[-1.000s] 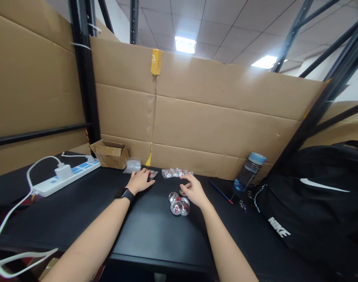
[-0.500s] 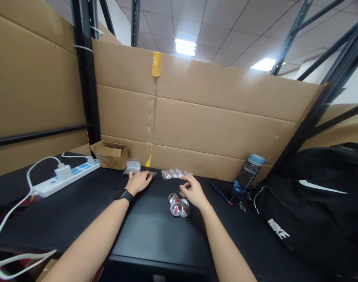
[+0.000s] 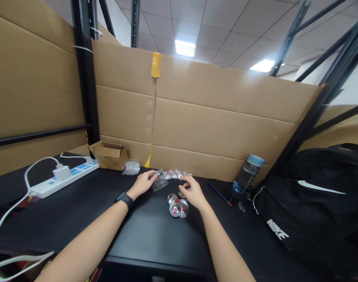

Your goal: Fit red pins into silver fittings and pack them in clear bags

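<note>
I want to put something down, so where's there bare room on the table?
Bare table lies between the left forearm and right forearm, this side of the clear round pieces. More lies between the power strip and left forearm, and between the right forearm and backpack. Crowded: back middle, with left hand, right hand, clear packet, wrapped strip; back right, with bottle and pen.

Pinched at its left edge by my left hand [image 3: 142,183] is a clear plastic bag [image 3: 160,185], crinkled and tilted, with a little red showing near its top. Just beyond its right end a row of wrapped pieces [image 3: 175,174] lies lengthwise, silvery with red spots. Nearer me, see-through round pieces [image 3: 175,210] with red centres lean together in a loose cluster, just beside a small round piece [image 3: 181,194] partly hidden by my right hand [image 3: 193,192]
</note>
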### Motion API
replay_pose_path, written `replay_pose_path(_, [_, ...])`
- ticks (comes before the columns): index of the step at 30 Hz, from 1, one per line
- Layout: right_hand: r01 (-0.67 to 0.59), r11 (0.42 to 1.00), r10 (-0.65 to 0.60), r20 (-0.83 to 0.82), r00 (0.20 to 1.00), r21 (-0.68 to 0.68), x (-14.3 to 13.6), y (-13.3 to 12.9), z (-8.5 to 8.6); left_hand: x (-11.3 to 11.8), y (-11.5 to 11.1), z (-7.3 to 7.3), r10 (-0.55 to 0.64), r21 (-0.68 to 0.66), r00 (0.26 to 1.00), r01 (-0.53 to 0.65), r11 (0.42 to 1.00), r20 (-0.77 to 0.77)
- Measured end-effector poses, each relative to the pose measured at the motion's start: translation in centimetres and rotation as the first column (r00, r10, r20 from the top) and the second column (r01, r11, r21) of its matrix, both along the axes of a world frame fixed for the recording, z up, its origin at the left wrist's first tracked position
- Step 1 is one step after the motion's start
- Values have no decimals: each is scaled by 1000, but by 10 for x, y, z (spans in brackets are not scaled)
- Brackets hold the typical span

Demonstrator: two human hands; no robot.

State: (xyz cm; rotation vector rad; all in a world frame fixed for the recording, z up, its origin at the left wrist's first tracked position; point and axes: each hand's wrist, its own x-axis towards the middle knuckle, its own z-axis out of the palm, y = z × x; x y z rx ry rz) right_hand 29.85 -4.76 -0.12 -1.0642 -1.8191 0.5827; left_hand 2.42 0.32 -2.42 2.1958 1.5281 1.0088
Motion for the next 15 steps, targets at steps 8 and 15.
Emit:
replay_pose_path(8, [-122,983,107,-107,988,-137,-6,-6,7,54,-40,12,-499,-35,754,566,824,427])
replay_pose_path(15, [-122,976,107,-94,990,-180,-2,-5,8,59,-45,8,-489,-36,757,556,830,433])
